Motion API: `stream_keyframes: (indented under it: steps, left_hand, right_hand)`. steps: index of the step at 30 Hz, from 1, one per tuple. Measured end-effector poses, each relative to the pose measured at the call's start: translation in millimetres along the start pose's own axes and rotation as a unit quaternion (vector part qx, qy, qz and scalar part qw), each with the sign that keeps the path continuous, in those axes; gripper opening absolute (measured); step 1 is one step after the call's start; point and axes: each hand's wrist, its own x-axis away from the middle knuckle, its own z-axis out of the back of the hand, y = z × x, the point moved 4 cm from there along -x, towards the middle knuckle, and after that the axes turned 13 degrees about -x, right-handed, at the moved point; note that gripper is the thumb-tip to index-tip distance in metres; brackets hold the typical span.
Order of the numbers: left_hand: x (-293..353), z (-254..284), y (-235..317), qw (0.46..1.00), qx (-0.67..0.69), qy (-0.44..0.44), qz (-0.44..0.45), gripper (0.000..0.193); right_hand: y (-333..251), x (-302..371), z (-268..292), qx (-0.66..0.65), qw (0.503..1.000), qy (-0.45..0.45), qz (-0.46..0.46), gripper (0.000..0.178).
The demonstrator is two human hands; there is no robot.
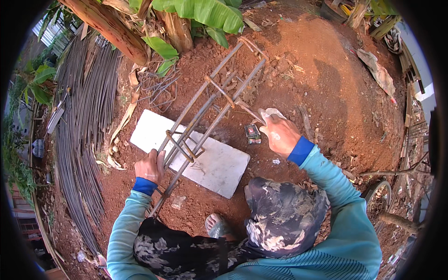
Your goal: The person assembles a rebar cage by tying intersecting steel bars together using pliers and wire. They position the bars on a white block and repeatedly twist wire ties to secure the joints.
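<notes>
A rebar cage (pixel 190 122) of long steel bars with square stirrups slants from near my left leg up toward the far middle. It rests across a pale rectangular slab (pixel 219 171) on the soil. My left hand (pixel 149 167) is closed round one of its bars at the near left. In my closed right hand (pixel 281 133) is a slim rusty metal tool (pixel 250 112), with something whitish at the grip. The tool's tip reaches the cage's right bar beside a stirrup. My fingers partly hide it, so its exact kind is unclear.
Long steel rods (pixel 86 126) lie bundled at the left. Loose bent stirrups (pixel 160 87) are heaped beyond the slab. A small dark packet (pixel 252 134) lies near my right hand. Banana trunks (pixel 109 30) stand at the far left; a branch (pixel 399 221) lies at the right.
</notes>
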Motion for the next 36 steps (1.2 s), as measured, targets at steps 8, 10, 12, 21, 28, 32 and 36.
stream_keyframes:
  steps: [8,10,12,21,28,32,36]
  left_hand:
    - [-2,2,-1,0.999,0.003,0.035,-0.019,0.033]
    - [-3,2,-1,1.0,0.004,0.016,-0.01,0.032]
    - [-3,4,-1,1.0,-0.005,0.011,-0.007,0.036]
    - [-2,2,-4,1.0,0.011,0.006,-0.009,0.04]
    - [-1,-1,-5,0.998,0.022,0.043,-0.027,0.037]
    - [-2,-3,-6,0.999,0.026,0.041,-0.023,0.037]
    - [-3,-3,-7,0.997,0.033,0.056,-0.03,0.037]
  right_hand:
    - [8,-15,34,0.017,0.981,-0.181,-0.064,0.056]
    - [5,-17,39,0.045,0.985,-0.166,-0.007,0.055]
    - [2,-20,42,0.065,0.986,-0.147,0.038,0.055]
    - [0,-45,52,-0.057,0.949,-0.28,-0.132,0.037]
    - [-11,-42,51,-0.36,0.837,-0.296,-0.287,0.023]
    - [-10,-38,45,-0.372,0.824,-0.303,-0.302,0.023]
    - [-3,-30,32,-0.404,0.8,-0.289,-0.337,0.022]
